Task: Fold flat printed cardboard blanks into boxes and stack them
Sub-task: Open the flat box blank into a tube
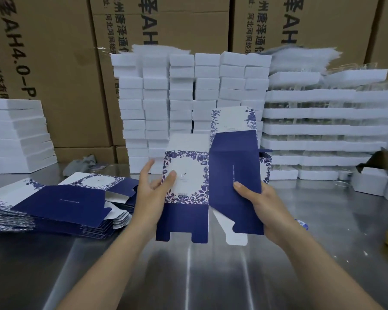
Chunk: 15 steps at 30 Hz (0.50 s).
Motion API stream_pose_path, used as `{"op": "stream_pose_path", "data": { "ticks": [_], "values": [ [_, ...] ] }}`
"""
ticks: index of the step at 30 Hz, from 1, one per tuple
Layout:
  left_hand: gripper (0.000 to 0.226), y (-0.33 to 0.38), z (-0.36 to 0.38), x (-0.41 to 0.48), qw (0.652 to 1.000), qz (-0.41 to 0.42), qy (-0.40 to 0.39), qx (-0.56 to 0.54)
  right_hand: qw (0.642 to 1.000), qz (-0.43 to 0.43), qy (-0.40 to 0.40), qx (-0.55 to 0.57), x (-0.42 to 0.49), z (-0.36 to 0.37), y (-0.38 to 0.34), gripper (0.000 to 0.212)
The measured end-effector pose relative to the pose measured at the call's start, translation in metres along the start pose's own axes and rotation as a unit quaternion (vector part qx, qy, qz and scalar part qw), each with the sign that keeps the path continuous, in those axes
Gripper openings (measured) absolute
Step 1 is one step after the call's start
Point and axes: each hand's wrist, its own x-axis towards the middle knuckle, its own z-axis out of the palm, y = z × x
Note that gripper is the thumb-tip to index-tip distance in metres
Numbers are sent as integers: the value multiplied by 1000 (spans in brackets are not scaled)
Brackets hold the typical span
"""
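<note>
**Blank held up, bottom flaps not yet tucked**

Head view. The blank (pixel 233 166) is held upright between both hands, clear of the steel table (pixel 188 276). The left hand (pixel 154 189) pinches the floral front panel at its left edge, thumb on the print and fingers behind. The right hand (pixel 262 209) grips the navy side panel the same way. Holding neighbouring panels probably lets the crease between them be worked open. The bottom flaps hang free. A pile of flat blanks (pixel 61 204) lies just left, handy for the next pick. White stacks (pixel 188 97) stand behind; it is unclear whether they are finished boxes.
</note>
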Motion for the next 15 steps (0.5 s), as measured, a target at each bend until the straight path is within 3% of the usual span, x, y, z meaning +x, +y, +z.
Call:
{"op": "stream_pose_path", "data": {
  "ticks": [2,4,6,8,11,15],
  "values": [
    [51,2,-8,4,992,-80,-94,-6,1000,14,-21,-10,2,-7,1,22],
    [41,1,-10,4,988,-109,-112,16,999,14,-26,-19,2,-8,1,20],
    [23,2,-3,0,994,-63,-62,61,999,-17,0,-50,2,-3,3,14],
    [10,-1,7,-8,986,54,-43,150,987,-87,44,-129,2,5,7,8],
    [43,-3,20,-21,962,137,-57,228,961,-160,83,-210,-1,18,6,13],
    [49,-6,22,-19,962,152,-18,225,931,-208,95,-283,-8,23,3,38]
  ]
}}
